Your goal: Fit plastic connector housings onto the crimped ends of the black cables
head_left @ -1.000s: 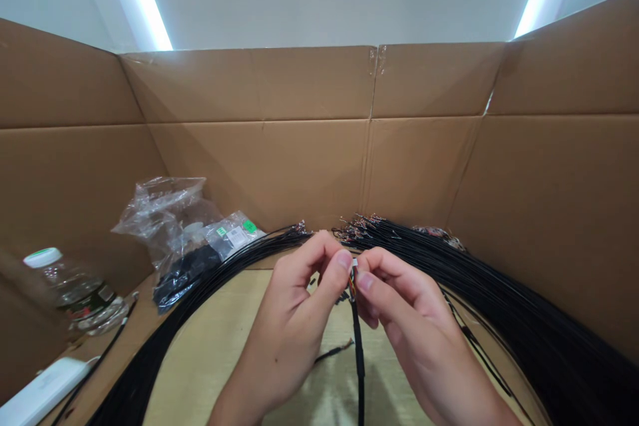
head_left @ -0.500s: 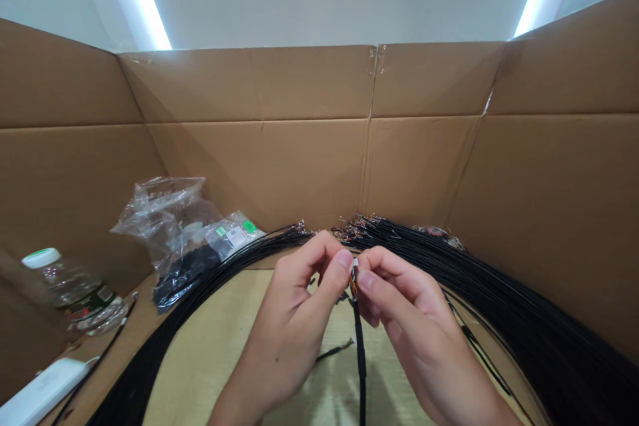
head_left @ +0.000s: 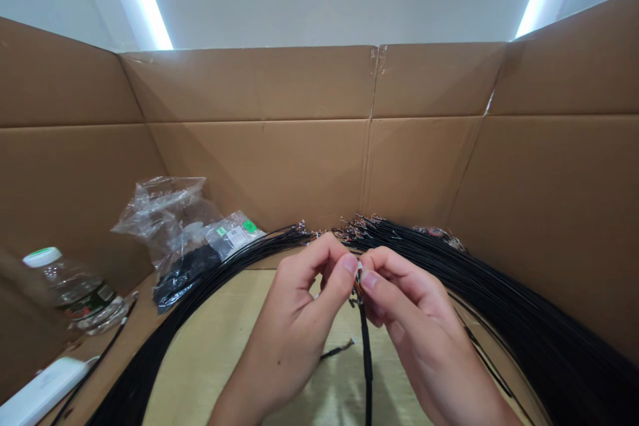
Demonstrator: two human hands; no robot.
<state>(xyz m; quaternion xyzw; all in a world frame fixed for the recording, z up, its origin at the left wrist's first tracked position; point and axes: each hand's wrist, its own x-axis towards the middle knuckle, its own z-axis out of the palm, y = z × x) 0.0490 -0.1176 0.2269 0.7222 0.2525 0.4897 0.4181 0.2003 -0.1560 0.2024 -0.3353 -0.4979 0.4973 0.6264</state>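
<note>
Near the middle, my left hand and my right hand meet fingertip to fingertip around a small white connector. Thumb and forefinger of each hand are pinched at its sides. Thin coloured wires run from the connector into a black cable, which hangs down between the hands toward the bottom edge. Behind my left hand, another short cable end with a small connector lies on the pale yellowish work surface.
Bundles of black cables curve along the left and right. Plastic bags, a bottle and a white device stand at the left. Cardboard walls enclose the surface.
Both hands have shifted very slightly to the right with the connector, and the black cable below it has swung a little right. The pinching fingers now cover more of the connector.
</note>
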